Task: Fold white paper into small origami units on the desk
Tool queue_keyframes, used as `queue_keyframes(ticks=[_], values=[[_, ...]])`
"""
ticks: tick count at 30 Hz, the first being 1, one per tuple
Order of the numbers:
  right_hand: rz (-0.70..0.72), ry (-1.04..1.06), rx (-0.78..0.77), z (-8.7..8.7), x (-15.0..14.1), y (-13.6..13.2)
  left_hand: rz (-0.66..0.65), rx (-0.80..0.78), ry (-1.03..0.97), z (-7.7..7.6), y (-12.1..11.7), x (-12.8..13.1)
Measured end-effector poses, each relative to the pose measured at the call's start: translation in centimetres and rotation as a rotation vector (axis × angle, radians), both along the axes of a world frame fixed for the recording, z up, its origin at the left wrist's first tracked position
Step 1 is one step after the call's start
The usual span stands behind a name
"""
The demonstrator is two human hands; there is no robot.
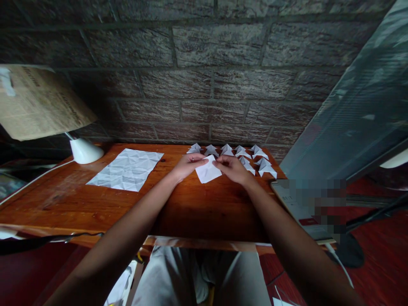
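Note:
A small white sheet of paper [208, 171] is held up over the wooden table between my two hands. My left hand [188, 165] pinches its upper left edge, thumb on top. On the opposite edge, my right hand [233, 168] closes its thumb and fingers on the same paper. Just behind and to the right stand several folded white paper pieces [264, 166] with pointed tops, in rows near the wall. My hands hide part of some of them. To the left lies a larger creased paper sheet [127, 169], flat with a grid of fold lines.
A lamp with a white base [85, 151] and a brown paper shade [41, 102] stands at the table's left end. A brick wall [191, 85] borders the wooden table [204, 216] at the back. A flat, partly blurred object [287, 195] lies at the right edge.

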State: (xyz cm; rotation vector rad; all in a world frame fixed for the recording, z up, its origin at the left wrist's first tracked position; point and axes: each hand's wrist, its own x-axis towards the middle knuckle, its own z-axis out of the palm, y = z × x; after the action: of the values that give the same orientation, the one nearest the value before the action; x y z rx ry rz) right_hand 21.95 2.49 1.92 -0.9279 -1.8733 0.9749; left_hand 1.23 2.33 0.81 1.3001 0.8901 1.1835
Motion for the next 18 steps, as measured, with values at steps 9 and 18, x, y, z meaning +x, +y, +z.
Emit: queue_keyframes(ticks=[9,18], values=[[-0.135,0.089,-0.103,-0.9,-0.3,-0.1,-0.094,0.057,0.169,-1.6,-0.7,1.8],[-0.064,0.223,-0.295,-1.3,-2.3,-1.2,0.211,0.105,0.162,-1.1,-0.7,1.8]])
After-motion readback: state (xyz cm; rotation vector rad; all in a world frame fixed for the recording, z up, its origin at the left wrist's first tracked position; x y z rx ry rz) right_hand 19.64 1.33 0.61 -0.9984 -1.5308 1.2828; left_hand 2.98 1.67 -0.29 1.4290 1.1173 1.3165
